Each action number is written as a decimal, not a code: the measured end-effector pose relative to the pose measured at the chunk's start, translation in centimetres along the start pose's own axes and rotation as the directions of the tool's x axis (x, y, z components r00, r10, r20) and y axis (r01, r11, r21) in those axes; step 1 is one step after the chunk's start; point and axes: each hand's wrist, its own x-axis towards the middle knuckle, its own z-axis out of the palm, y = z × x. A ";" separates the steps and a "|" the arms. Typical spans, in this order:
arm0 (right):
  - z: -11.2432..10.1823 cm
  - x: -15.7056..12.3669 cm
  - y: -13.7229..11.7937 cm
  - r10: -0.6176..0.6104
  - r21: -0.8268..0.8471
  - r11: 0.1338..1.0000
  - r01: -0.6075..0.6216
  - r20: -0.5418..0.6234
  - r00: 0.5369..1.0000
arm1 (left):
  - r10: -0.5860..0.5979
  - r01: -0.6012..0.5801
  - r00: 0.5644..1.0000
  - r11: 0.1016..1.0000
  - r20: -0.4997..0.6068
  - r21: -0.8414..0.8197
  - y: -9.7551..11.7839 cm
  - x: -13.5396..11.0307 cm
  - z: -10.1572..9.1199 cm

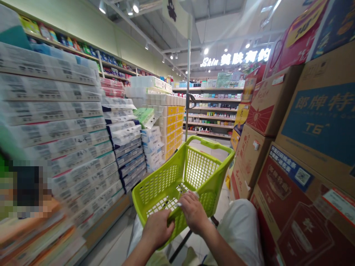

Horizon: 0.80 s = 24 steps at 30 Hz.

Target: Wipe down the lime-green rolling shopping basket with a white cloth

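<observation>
A lime-green plastic shopping cart (161, 177) with a perforated basket stands right in front of me. Its basket holds nothing that I can see; the floor shows through the holes. On the near rim, my left hand (157, 228) is closed around the edge, thumb toward the inside. Just to its right, my right hand (192, 210) also wraps the rim, fingers bent over it. Something small and white shows at the right fingertips; I cannot make out what it is. My knees in light trousers flank the cart.
Tall stacks of wrapped tissue packs (74, 122) line the left side. Cardboard cartons (313, 155) are piled close on the right. A metal pole (188, 74) rises beyond the cart. Stocked shelves (210, 109) stand at the far end, past a narrow tiled aisle.
</observation>
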 end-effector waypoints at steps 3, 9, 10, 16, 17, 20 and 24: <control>-1.8 0.6 3.0 0.071 -0.072 0.995 -0.076 -0.061 0.996 | -0.015 0.015 1.000 1.000 0.004 -0.007 0.1 0.0 0.0; -1.4 0.6 2.3 0.171 -0.066 0.981 -0.183 -0.155 0.973 | -0.025 0.025 1.000 1.000 -0.003 -0.004 0.3 0.1 0.0; -0.8 0.4 1.2 0.137 -0.039 0.989 -0.142 -0.109 0.985 | -0.021 0.021 1.000 1.000 -0.005 -0.002 0.3 0.1 0.0; -0.3 0.0 -0.8 -0.010 0.065 0.998 0.006 0.062 0.998 | 0.002 -0.002 1.000 1.000 -0.011 0.008 0.0 -0.1 0.0; -0.8 0.2 0.1 -0.002 0.049 0.999 -0.001 0.056 0.998 | 0.002 -0.002 1.000 1.000 -0.015 0.010 -0.1 -0.1 0.0; -2.4 0.8 3.2 0.093 -0.035 0.995 -0.094 -0.035 0.995 | -0.003 0.004 1.000 1.000 -0.019 0.014 -0.1 -0.1 0.2; -2.5 0.9 3.8 0.187 -0.069 0.977 -0.200 -0.155 0.970 | -0.015 0.016 1.000 1.000 -0.019 0.012 0.0 0.1 0.4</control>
